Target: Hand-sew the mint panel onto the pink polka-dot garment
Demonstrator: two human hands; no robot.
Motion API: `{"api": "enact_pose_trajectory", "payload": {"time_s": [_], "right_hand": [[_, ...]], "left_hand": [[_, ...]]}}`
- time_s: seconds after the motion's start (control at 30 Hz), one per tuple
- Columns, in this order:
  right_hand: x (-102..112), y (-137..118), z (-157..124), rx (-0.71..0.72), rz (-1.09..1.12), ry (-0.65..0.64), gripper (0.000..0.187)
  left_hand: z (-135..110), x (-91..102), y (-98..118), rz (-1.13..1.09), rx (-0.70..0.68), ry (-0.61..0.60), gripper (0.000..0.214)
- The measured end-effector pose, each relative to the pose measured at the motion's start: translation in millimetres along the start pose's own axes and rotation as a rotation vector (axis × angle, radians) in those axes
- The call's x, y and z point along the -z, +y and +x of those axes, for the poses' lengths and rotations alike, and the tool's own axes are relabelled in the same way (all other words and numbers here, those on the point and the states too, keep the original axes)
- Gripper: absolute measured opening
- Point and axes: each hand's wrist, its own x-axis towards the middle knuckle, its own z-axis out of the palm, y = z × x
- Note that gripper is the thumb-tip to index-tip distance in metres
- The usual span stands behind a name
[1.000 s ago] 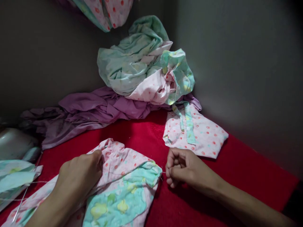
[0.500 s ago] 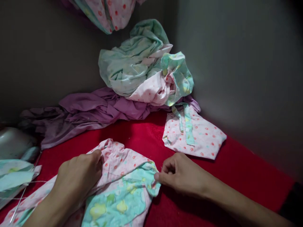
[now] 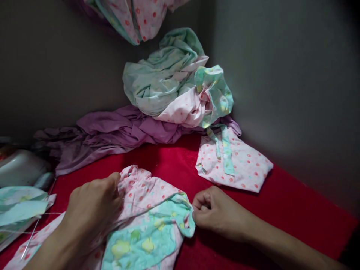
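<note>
Head view, left hand (image 3: 92, 204) clamped on flowered cloth (image 3: 147, 228), right hand (image 3: 212, 210) closed at its corner, hold unclear

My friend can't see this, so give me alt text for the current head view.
The left hand holds a pink-and-mint printed cloth on a red surface, the right hand at its mint corner. Behind lie purple fabric and a crumpled mint-and-pink bundle.
</note>
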Motion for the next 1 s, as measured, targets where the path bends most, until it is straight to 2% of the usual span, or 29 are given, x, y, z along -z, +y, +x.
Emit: {"api": "enact_pose_trajectory", "payload": {"time_s": [0.07,0.13,0.3,0.4,0.6,0.77,0.87,0.93,1.0], "right_hand": [[-2,-1,0,0.003,-0.004,-0.003,0.014],[-4,-3,-1,0.009,-0.031,0.01,0.012],[-9,-8,-4,0.083,-0.297,0.181,0.009],[-9,-11,-5,0.089,-0.387,0.228,0.01],[-5,-12,-6,0.044,-0.333,0.194,0.01],[-5,-6,-5,0.083,-0.318,0.158,0.011],[-3,-1,-3,0.122,-0.27,0.108,0.01],[-1,1,-2,0.14,-0.218,0.08,0.009],[0,2,-2,0.149,-0.174,0.062,0.009]], "left_hand": [[-1,0.7,-1,0.025,0.01,0.058,0.011],[-2,2.0,-2,0.047,0.03,0.06,0.013],[-1,5.1,-8,0.117,0.069,0.046,0.02],[4,5.6,-19,0.097,0.097,0.032,0.021],[14,7.1,-38,0.063,0.214,0.037,0.03],[15,5.8,-42,0.06,0.168,0.026,0.031],[17,5.8,-49,-0.005,0.176,-0.022,0.035],[18,6.2,-52,-0.065,0.211,0.002,0.042],[15,6.1,-49,-0.22,0.167,0.067,0.043]]}}
